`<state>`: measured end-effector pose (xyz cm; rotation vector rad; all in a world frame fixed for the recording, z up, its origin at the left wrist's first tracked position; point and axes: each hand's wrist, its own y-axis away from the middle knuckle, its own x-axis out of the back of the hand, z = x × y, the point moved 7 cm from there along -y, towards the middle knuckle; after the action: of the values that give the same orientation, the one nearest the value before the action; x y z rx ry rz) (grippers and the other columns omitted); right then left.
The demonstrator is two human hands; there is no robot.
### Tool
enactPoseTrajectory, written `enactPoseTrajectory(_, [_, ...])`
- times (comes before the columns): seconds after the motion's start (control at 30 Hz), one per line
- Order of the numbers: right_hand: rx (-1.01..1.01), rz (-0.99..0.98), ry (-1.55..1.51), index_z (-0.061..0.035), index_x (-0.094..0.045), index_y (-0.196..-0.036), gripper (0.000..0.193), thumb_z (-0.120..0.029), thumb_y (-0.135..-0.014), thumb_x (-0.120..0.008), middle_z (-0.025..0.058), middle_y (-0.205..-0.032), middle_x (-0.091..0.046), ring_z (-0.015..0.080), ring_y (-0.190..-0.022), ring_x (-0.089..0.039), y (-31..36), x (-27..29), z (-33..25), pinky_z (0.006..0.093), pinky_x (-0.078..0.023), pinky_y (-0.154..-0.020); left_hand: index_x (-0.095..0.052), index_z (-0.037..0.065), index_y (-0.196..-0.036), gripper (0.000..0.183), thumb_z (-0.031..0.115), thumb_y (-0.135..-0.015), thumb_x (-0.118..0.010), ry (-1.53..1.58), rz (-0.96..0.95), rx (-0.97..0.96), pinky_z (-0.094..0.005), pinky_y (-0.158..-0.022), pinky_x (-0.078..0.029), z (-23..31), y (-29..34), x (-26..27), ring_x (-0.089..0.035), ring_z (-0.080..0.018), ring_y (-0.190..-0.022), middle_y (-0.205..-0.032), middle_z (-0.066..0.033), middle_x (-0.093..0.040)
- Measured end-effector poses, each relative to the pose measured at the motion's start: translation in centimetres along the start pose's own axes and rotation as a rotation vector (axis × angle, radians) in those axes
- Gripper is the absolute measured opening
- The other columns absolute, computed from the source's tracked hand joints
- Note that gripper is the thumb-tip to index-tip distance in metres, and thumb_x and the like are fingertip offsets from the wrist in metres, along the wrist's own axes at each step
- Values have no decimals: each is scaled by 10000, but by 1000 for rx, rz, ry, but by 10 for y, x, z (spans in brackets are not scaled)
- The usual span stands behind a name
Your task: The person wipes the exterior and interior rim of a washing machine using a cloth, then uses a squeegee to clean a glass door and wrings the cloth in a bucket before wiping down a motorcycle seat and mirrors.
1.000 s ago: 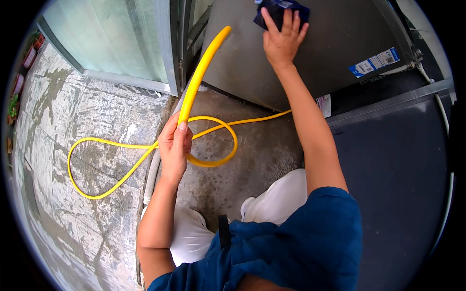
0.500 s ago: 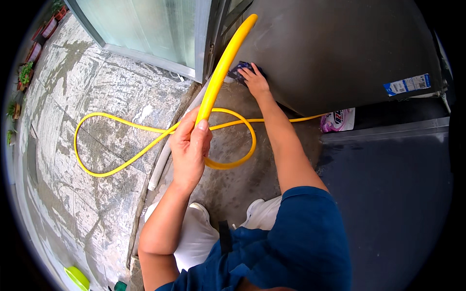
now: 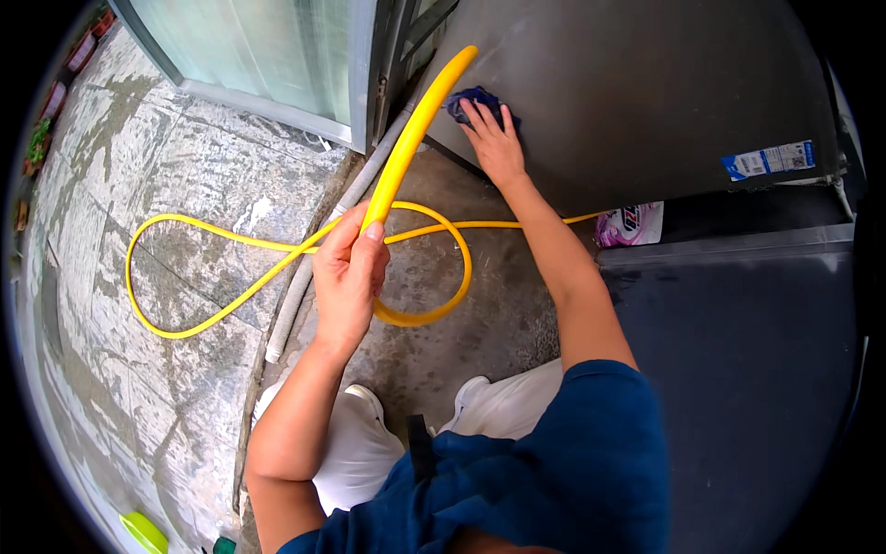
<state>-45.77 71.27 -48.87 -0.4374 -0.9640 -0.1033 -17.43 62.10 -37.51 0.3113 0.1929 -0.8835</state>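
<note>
My left hand (image 3: 351, 268) is closed around a yellow hose (image 3: 411, 157), whose end points up and away toward the large dark grey panel (image 3: 646, 102). The rest of the hose lies looped on the ground below and left of that hand. Farther off, my right hand (image 3: 496, 143) holds a dark blue cloth (image 3: 472, 103) flat against the panel near its left edge. Its fingers are spread over the cloth, which is bunched around the fingertips. No water shows at the visible hose end.
A glass door (image 3: 249, 55) in a grey frame stands at the far left. A grey pipe (image 3: 293, 309) runs along the ground edge. To the right are a purple and white package (image 3: 632, 224) and a dark flat surface (image 3: 738, 369). A green basin (image 3: 143, 531) sits at lower left.
My right hand and the cloth have moved up and slightly right on the panel. The hose end has dipped a little, and the whole view has shifted slightly.
</note>
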Motion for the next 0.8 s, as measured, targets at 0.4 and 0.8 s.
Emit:
enactPoseTrajectory(0.4, [137, -585, 159, -183, -466, -1419, 455, -296, -987, -380, -78, -1593, -158, 143, -1474, -57, 0, -217, -95, 541, 79, -1170, -574, 18, -1264, 331, 161, -965, -567, -30, -46, 172, -183, -513, -315, -19, 24, 4, -400, -15, -590, -745, 59, -490])
enactPoseTrajectory(0.8, [542, -1005, 463, -145, -565, -1337, 426, -267, -944, -457, -55, -1587, -173, 145, -1462, -104, 249, -146, 30, 503, 5, -1194, -600, -13, -1225, 312, 92, -932, -587, -46, -189, 165, -194, -618, -370, -18, 20, -25, -458, -28, -710, -875, 27, -567])
